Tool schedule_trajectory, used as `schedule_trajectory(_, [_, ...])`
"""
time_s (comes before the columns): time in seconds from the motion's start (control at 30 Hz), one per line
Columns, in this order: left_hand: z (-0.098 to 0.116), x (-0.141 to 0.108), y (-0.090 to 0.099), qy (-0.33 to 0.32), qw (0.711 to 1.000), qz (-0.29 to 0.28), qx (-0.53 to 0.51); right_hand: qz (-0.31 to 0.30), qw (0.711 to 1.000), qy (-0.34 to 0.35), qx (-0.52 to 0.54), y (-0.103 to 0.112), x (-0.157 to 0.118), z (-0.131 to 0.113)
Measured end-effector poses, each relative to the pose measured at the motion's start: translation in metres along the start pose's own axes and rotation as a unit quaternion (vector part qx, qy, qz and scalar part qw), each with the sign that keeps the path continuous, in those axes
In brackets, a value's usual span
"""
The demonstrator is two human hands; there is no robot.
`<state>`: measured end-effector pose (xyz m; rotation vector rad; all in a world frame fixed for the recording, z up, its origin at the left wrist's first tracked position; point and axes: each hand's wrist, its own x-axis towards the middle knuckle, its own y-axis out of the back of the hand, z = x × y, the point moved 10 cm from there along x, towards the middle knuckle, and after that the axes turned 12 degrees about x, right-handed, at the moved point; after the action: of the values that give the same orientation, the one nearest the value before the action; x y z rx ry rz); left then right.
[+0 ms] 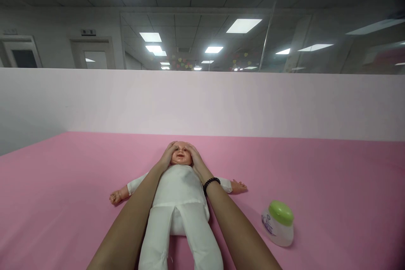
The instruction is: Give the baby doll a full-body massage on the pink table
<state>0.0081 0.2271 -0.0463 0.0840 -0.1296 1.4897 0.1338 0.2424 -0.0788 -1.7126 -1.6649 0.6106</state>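
Note:
A baby doll point(182, 185) with a white cloth body lies on its back, its head at the far end and its arms spread out. My left hand point(167, 155) cups one side of the doll's head, and my right hand point(195, 156) cups the other. My thumbs rest close to the doll's eyes, while most of my other fingers are hidden around the head. The mouth and chin show between my palms. A black beaded bracelet point(211, 183) circles my right wrist.
Under the doll is a pink padded surface point(79, 177), bounded at the back by a white partition point(202, 101). To the right of my right forearm stands a clear jar with a green lid point(281, 213). Beyond the partition are doors and glass panes.

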Motion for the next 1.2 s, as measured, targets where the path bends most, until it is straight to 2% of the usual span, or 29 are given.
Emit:
schedule_trajectory(0.13, [-0.002,0.002,-0.001,-0.012,1.0,-0.02,-0.009,-0.025,0.999,-0.013,-0.016,-0.008,-0.009,-0.003])
schedule_trajectory(0.27, [-0.007,0.004,-0.002,-0.009,0.999,-0.032,-0.005,-0.02,0.999,-0.021,-0.034,-0.008,-0.014,-0.004])
schedule_trajectory(0.57, [-0.007,0.002,0.001,0.021,1.0,-0.001,0.012,-0.026,0.999,-0.017,-0.037,-0.009,-0.009,-0.003])
schedule_trajectory(0.67, [-0.011,0.002,0.002,0.02,0.999,-0.043,0.008,-0.047,0.997,-0.051,-0.024,-0.014,-0.02,-0.005])
schedule_trajectory(0.77, [-0.01,-0.006,0.001,0.007,0.991,-0.13,0.02,-0.1,0.989,-0.11,-0.019,-0.021,-0.036,-0.005])
schedule_trajectory(0.83, [-0.006,-0.013,0.003,-0.011,0.984,-0.171,0.045,-0.113,0.983,-0.138,-0.039,-0.02,-0.044,-0.006])
schedule_trajectory(1.0, [0.001,-0.022,0.004,-0.04,0.976,-0.198,0.08,-0.107,0.982,-0.146,-0.061,-0.015,-0.047,-0.009])
schedule_trajectory(1.2, [-0.002,-0.021,0.001,-0.029,0.974,-0.218,0.047,-0.116,0.98,-0.153,-0.043,-0.017,-0.043,-0.008])
